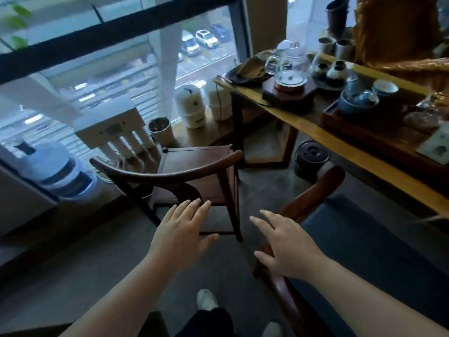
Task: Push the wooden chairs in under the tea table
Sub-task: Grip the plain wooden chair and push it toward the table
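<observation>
My head camera is looking steeply down and forward, taking in my outstretched arms close below, the floor and the window ahead.

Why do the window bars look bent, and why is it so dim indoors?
Head view: the wide-angle lens bows the window bar; daylight from the window leaves the chair and floor dark; both hands are slightly soft, the plant top left blurred.

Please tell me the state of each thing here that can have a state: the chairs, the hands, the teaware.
Wooden chair: upright, pulled out, not under the tea table.
Cushioned chair: beside the table, seat still out.
Left hand: open, holding nothing.
Right hand: open, holding nothing.
Glass teapot: upright, lid on.
Blue lidded bowl: covered.
</observation>
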The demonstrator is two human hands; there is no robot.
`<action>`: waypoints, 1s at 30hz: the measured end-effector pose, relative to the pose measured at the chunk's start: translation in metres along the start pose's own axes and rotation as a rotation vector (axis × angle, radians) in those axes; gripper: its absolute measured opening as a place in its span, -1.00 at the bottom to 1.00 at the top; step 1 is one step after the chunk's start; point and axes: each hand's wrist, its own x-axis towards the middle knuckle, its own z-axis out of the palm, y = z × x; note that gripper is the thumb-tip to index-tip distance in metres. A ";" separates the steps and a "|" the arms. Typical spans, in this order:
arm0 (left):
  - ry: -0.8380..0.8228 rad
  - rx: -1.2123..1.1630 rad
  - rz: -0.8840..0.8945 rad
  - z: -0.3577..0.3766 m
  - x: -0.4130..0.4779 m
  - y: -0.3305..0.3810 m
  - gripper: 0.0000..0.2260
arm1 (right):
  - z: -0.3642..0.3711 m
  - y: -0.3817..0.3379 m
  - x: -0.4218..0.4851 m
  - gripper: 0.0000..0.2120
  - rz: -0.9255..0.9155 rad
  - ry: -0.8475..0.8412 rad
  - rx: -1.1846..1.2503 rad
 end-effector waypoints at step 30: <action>-0.303 0.075 -0.034 0.033 0.143 -0.289 -0.25 | 0.005 -0.055 0.323 -0.37 -0.072 -0.380 -0.175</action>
